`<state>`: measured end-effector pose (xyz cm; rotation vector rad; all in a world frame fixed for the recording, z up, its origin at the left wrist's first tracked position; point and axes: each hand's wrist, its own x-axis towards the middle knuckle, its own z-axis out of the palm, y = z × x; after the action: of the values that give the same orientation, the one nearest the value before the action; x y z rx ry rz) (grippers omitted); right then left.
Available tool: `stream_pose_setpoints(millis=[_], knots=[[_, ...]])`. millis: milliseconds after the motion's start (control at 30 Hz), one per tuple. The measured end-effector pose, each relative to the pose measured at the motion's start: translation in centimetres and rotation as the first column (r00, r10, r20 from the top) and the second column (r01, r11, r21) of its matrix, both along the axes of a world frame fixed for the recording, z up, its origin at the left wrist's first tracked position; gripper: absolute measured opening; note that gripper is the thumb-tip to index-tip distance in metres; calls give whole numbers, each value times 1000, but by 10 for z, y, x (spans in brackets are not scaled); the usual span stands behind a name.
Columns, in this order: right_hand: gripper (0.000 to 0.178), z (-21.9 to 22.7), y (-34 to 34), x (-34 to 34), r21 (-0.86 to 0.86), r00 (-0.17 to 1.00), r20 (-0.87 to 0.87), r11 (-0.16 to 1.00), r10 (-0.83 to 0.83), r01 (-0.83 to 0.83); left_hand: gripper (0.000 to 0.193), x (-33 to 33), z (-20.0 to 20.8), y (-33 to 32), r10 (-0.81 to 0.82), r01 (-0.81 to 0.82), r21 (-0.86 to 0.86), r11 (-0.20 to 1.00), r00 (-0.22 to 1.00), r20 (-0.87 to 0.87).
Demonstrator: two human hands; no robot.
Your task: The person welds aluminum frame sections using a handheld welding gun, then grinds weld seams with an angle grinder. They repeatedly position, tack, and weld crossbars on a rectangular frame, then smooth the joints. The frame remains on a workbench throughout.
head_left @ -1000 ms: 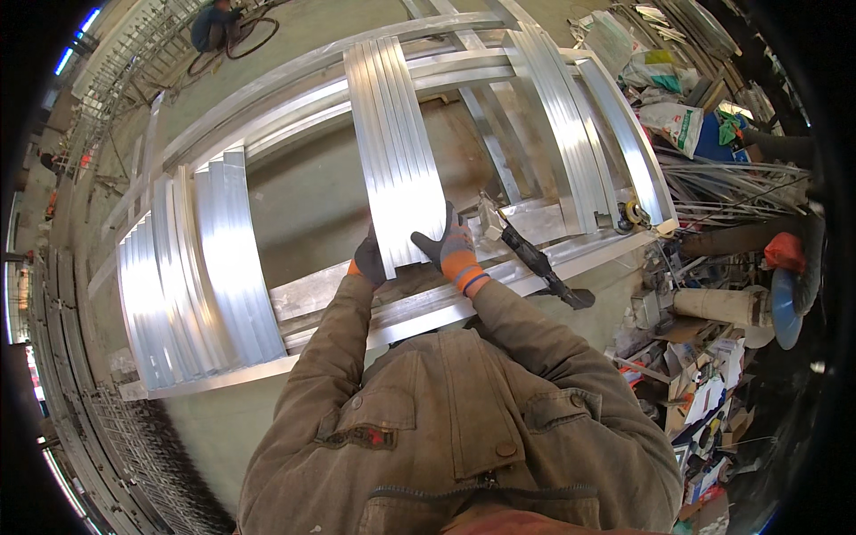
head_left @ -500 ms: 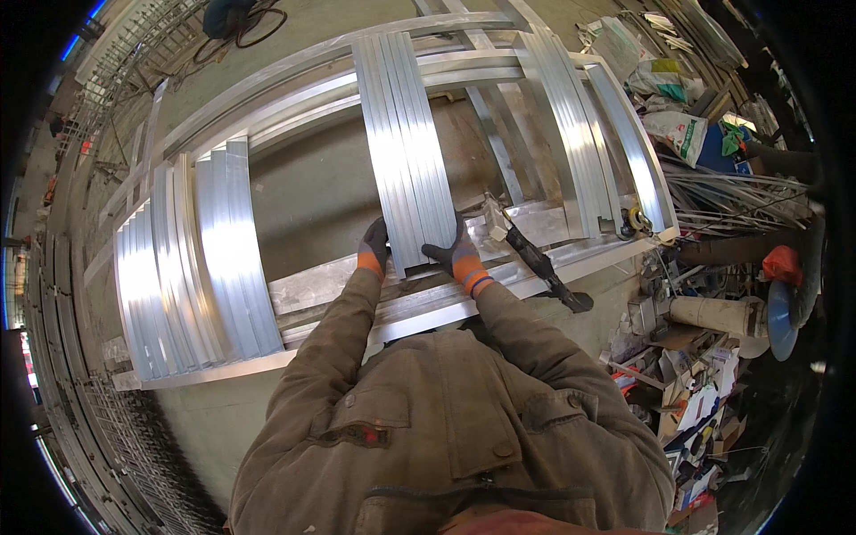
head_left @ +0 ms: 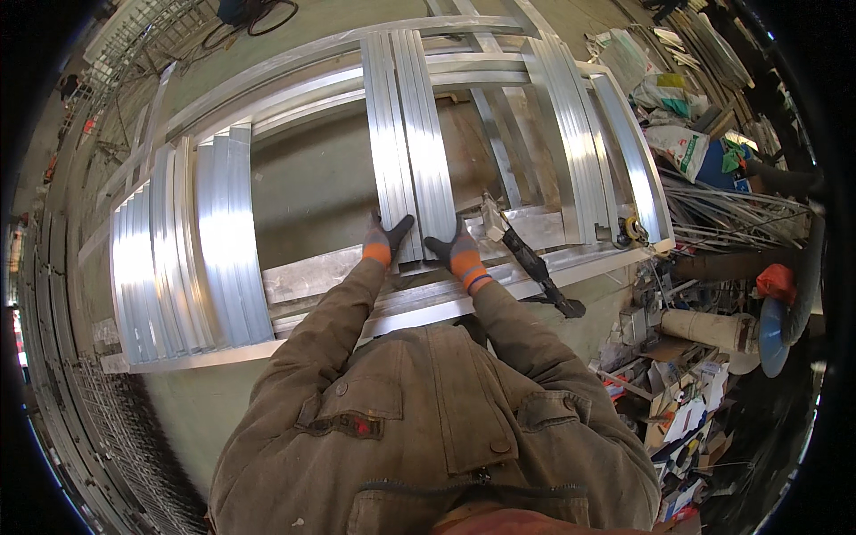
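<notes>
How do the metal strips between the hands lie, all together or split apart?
Split: a dark gap parts the left bundle from the right bundle.

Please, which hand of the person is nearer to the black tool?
Right: the right hand is at the metal strips' right edge, just left of the black tool; the left hand is farther left, at their left edge.

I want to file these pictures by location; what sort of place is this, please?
Probably a metal-fabrication workshop: long metal profiles lie side by side across a large metal frame, and thin metal strips are heaped loosely at the right.
</notes>
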<state>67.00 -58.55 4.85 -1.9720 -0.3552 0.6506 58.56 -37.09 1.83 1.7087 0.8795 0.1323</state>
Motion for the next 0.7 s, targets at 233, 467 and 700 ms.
stream_pose_setpoints(millis=[233,467,700], knots=[[83,8,14,-18,-200,968,243,974,-60,110,149,14,25,-18,81,-51,128,991,965,-249],[79,52,-2,-12,-71,966,227,987,-124,144,132,17,53,-34,142,40,406,913,901,-409],[94,72,-35,-55,-186,930,319,950,-183,250,121,77,131,-55,-61,34,274,961,994,89]])
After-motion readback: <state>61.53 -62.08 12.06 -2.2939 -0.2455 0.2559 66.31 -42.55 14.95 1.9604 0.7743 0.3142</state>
